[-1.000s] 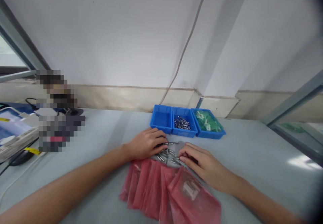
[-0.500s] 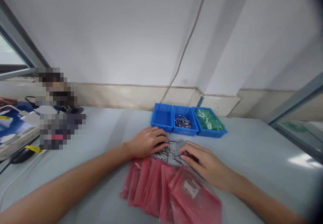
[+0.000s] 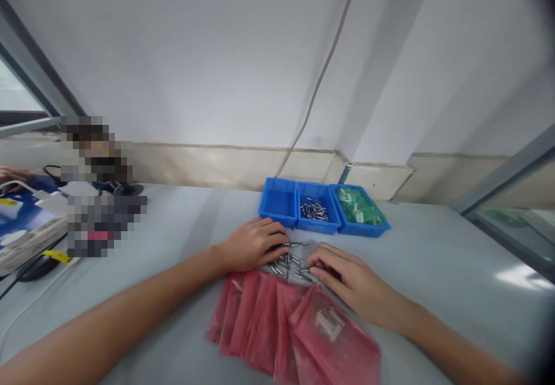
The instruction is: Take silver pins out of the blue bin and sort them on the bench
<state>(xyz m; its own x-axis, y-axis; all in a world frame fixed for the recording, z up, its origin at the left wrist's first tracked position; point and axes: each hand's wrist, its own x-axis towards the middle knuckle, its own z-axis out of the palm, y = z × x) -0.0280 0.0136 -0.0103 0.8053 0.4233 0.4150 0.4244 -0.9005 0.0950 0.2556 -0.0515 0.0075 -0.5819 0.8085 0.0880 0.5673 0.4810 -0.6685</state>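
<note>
Several small metal pins lie in a loose pile on the table between my two hands. My left hand rests at the pile's left side, its fingers bent and a little apart over the pins; what is under the palm is hidden. At the right side of the pile, my right hand is closed, thumb and fingertips pinched at the end of one pin. Just below both hands, red translucent plastic bags lie fanned and overlapping. The rightmost bag shows white pieces inside.
Three blue bins stand behind the hands: an empty one, one with metal pins, and one with green bags. At left are a power strip, cables and another person's hand. A metal frame borders the right.
</note>
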